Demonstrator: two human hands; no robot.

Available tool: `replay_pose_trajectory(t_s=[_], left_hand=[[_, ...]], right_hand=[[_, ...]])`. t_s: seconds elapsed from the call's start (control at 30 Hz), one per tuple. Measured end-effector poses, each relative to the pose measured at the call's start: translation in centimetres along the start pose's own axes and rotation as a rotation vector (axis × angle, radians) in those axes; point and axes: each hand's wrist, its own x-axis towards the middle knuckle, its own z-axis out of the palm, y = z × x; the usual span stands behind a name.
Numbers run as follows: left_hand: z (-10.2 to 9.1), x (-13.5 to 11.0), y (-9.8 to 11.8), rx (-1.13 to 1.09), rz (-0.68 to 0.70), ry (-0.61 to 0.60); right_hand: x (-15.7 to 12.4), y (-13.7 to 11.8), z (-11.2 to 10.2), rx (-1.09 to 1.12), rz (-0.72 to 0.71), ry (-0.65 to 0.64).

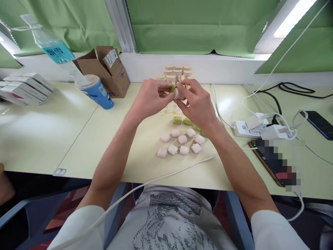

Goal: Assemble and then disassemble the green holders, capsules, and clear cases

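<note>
Above the far middle of the table my left hand (152,99) pinches a small green plastic piece (173,88). My right hand (197,104) has its fingers closed round a small pale pink rounded piece (178,94), which touches the green one. Whether the two are joined I cannot tell. Below the hands several green pieces (177,120) lie in a slanting row, partly behind my right wrist. Nearer to me sit several loose pale pink pieces (182,139). Small clear pieces with yellow centres (174,111) are just under my fingers.
Cream-coloured pieces (170,72) stand in rows by the wall. To the left are a blue cup (95,92) holding a tilted bottle (58,52), an open cardboard box (114,78) and white boxes (26,90). A power strip (241,128), phone (270,159) and white cable (182,168) are around my right arm.
</note>
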Motion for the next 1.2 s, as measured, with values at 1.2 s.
replay_pose_trajectory(t_s=[1.2], left_hand=[[6.0, -0.9, -1.3, 1.069, -0.332, -0.778]], right_hand=[[0.1, -1.6, -2.4, -0.185, 0.271, -0.951]])
